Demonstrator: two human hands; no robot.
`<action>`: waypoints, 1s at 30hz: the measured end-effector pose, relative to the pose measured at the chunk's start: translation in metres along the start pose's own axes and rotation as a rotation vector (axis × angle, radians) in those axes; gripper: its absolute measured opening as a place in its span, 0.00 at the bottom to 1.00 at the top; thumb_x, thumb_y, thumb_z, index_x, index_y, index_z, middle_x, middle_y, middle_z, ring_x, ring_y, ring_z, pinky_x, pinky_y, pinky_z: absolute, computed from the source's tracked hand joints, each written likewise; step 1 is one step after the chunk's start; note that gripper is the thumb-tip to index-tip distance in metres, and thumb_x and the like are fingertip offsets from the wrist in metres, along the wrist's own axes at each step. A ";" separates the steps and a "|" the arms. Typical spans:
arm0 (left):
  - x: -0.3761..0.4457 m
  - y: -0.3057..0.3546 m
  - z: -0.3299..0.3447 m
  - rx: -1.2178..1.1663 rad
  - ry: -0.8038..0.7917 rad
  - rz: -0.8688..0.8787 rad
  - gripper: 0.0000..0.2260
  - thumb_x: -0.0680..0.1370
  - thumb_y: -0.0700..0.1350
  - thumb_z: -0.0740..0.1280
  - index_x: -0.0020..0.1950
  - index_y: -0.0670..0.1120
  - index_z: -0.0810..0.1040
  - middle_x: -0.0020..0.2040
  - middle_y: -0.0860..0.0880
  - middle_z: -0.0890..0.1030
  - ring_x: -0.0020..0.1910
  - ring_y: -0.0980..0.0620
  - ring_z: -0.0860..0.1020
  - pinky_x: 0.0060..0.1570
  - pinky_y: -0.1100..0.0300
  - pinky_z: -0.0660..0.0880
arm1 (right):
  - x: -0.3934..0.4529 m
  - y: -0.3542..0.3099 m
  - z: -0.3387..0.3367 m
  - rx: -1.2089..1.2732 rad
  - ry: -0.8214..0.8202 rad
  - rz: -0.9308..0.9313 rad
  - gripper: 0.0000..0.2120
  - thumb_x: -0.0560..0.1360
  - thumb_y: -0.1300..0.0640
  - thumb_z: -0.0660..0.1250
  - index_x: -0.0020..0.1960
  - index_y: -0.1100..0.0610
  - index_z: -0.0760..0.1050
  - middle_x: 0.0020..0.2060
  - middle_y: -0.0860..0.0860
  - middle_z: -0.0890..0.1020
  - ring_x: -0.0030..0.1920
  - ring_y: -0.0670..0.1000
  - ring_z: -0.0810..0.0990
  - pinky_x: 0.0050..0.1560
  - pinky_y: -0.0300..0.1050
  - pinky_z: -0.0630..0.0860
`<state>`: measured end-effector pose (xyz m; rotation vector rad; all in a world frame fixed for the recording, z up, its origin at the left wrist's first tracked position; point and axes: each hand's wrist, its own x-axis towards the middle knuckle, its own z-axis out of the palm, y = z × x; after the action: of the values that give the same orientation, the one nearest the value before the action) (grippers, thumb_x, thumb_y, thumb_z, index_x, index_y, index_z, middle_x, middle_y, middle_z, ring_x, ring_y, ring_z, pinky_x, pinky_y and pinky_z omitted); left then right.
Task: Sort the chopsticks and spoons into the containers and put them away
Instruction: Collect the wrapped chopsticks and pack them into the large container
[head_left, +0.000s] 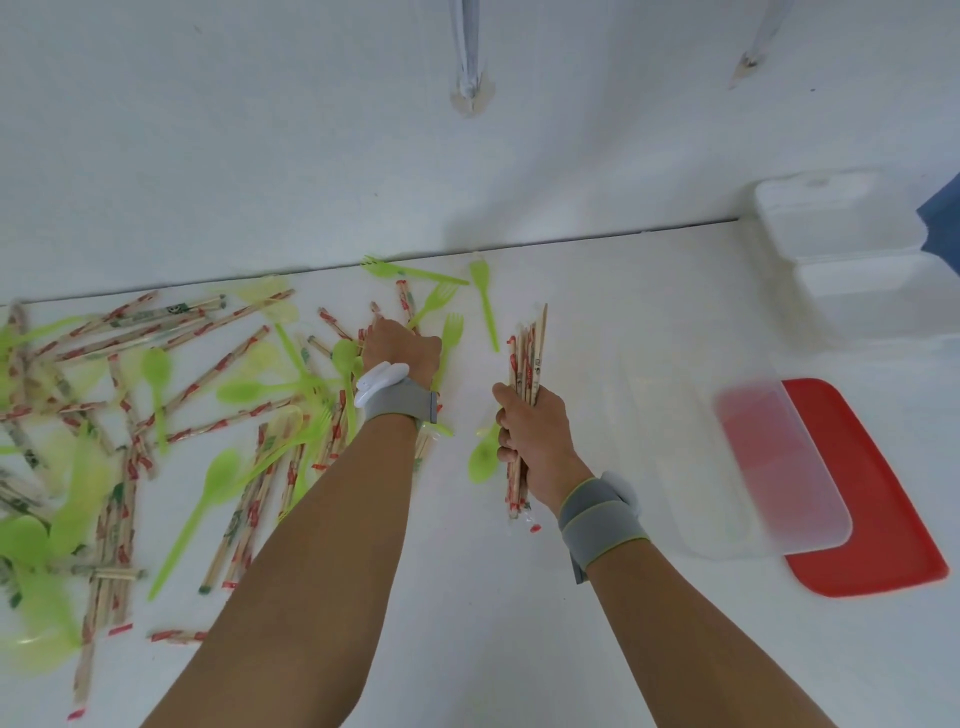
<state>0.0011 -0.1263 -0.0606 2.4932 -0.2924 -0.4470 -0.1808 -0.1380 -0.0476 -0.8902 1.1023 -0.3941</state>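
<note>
Covering most of the view is a big white surface (519, 597) that meets a white wall along its far edge. Spread over its left side is a messy pile of wrapped chopsticks (156, 332) mixed with green plastic spoons (208, 488) and a few green forks (451, 332). On the right side lies a red lid (883, 493) flat on the surface. A clear container (779, 467) sits partly on top of that lid, and it looks blurry. Farther back on the right, near the wall, stand white boxes (841, 244), one behind the other.

Two bare arms reach in from the bottom, each with a grey band at the wrist. The left hand (400, 353) is down in the pile, near the forks. Its fingers are curled down among the chopsticks, but you cannot tell if its grip has closed on one, because the back of the hand hides them. The right hand (535, 431) is well apart from the pile, between it and the clear container. Its grip is wrapped tight round a bundle of chopsticks (527, 353), which stands nearly upright above the surface. One green spoon (483, 457) lies just beside that hand.
</note>
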 end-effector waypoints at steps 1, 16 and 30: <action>0.000 -0.001 0.001 -0.007 0.006 -0.015 0.10 0.70 0.44 0.70 0.35 0.43 0.70 0.31 0.48 0.73 0.29 0.49 0.73 0.27 0.62 0.64 | -0.001 0.000 0.000 -0.001 -0.001 0.001 0.08 0.80 0.59 0.65 0.43 0.54 0.68 0.28 0.49 0.66 0.24 0.48 0.60 0.24 0.40 0.60; -0.006 -0.005 0.006 0.070 -0.017 0.150 0.19 0.70 0.57 0.68 0.40 0.40 0.81 0.34 0.43 0.79 0.34 0.41 0.81 0.29 0.60 0.69 | -0.004 0.007 -0.004 0.006 0.017 0.019 0.08 0.80 0.59 0.64 0.43 0.54 0.68 0.30 0.50 0.66 0.25 0.48 0.61 0.24 0.39 0.61; 0.009 0.012 0.003 0.187 0.022 0.111 0.16 0.75 0.51 0.72 0.44 0.41 0.72 0.41 0.45 0.74 0.36 0.46 0.74 0.34 0.56 0.68 | 0.001 0.002 -0.003 0.050 0.020 0.042 0.09 0.80 0.59 0.64 0.43 0.54 0.68 0.30 0.50 0.67 0.25 0.48 0.61 0.25 0.40 0.61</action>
<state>0.0076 -0.1398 -0.0582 2.6447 -0.4813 -0.3607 -0.1839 -0.1385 -0.0505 -0.8199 1.1230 -0.3947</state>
